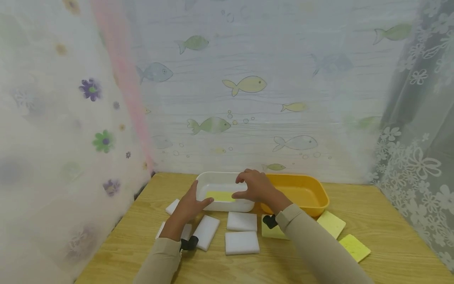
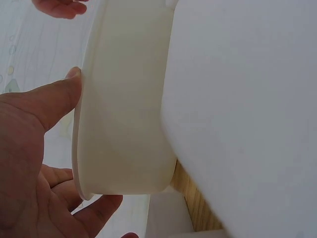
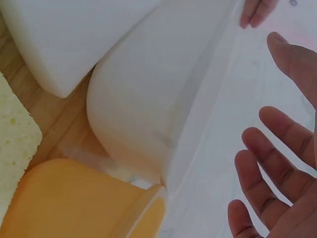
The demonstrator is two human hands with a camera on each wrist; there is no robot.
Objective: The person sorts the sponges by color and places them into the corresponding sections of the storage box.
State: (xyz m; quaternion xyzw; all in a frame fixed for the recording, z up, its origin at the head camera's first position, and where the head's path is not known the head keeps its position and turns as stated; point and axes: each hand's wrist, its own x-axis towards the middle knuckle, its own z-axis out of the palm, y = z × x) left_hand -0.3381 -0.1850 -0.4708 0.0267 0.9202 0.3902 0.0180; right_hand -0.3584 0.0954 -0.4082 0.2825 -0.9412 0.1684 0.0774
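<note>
A white plastic tub (image 1: 227, 179) stands at the back of the wooden table, with a flat yellow sponge (image 1: 220, 196) lying inside. My left hand (image 1: 189, 204) holds the tub's left end. In the left wrist view its thumb (image 2: 64, 91) lies on the near rim, and the fingers reach round the end wall. Over the tub's right end hovers my right hand (image 1: 256, 186), fingers bent loosely and thumb apart, with nothing in its grasp. The right wrist view shows those fingers (image 3: 270, 163) spread and clear of the tub's rim.
An orange tub (image 1: 312, 189) stands right beside the white one. In front lie several white sponges (image 1: 242, 242), some partly behind the left arm. Yellow sponges (image 1: 354, 247) lie to the right, one partly under the right sleeve. A fish-patterned curtain (image 1: 248, 118) hangs behind the table.
</note>
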